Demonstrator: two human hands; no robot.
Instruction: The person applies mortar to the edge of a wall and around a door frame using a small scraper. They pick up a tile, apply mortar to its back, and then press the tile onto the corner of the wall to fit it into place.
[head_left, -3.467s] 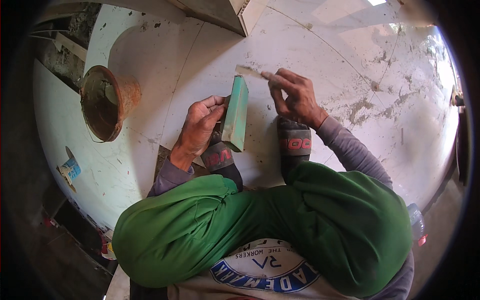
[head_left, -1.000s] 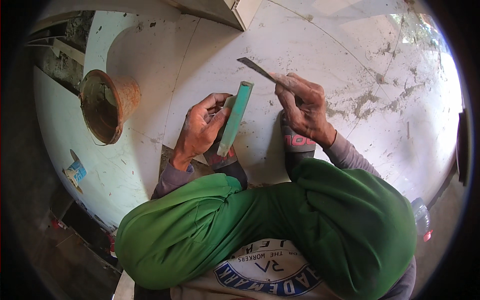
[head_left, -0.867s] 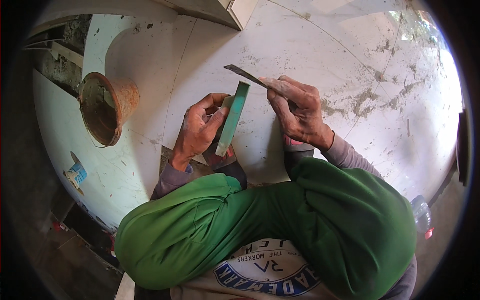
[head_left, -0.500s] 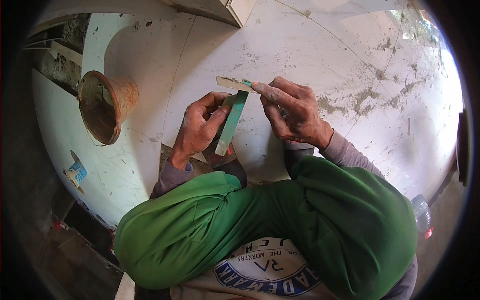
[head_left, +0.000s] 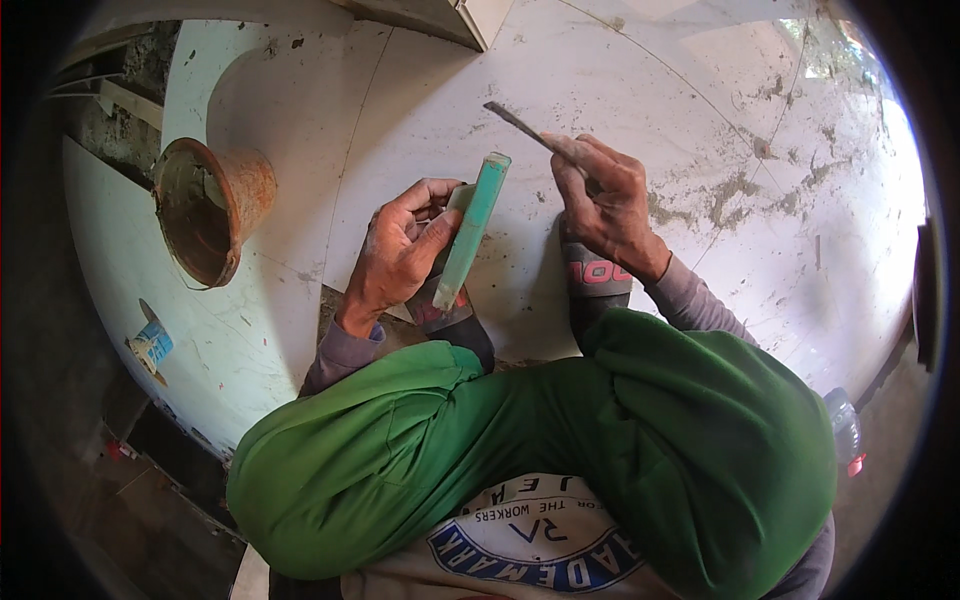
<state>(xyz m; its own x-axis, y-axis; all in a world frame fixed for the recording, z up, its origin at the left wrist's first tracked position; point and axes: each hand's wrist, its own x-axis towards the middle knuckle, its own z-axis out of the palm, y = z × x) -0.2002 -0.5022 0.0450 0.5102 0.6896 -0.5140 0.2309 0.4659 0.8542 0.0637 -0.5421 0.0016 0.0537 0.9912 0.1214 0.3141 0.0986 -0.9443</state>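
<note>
My left hand (head_left: 400, 245) grips a green straight-edged bar (head_left: 472, 230), with its thumb laid on the near face. A greyish part of that tool shows behind the thumb; the fingers hide the rest, so its exact kind is unclear. To the right, my right hand (head_left: 607, 200) pinches a thin flat strip (head_left: 516, 121), now seen nearly edge-on and pointing up and left. The strip's tip is above the bar and apart from it. Below the hands are my sandalled feet, the right sandal (head_left: 598, 277) between the right hand and the green trousers (head_left: 700, 430).
A rusty-brown bucket (head_left: 250, 190) with a wire handle stands at the left on pale, mortar-smeared tiles (head_left: 420, 110). A blue pipe stub (head_left: 152, 345) sticks up from a hole at the lower left. A clear bottle (head_left: 843, 425) is at right; a boxy panel (head_left: 430, 20) juts in at the top.
The strip has left the top end of the green bar, moving up and right with my right hand, and has turned edge-on. My left hand and the bar have barely moved.
</note>
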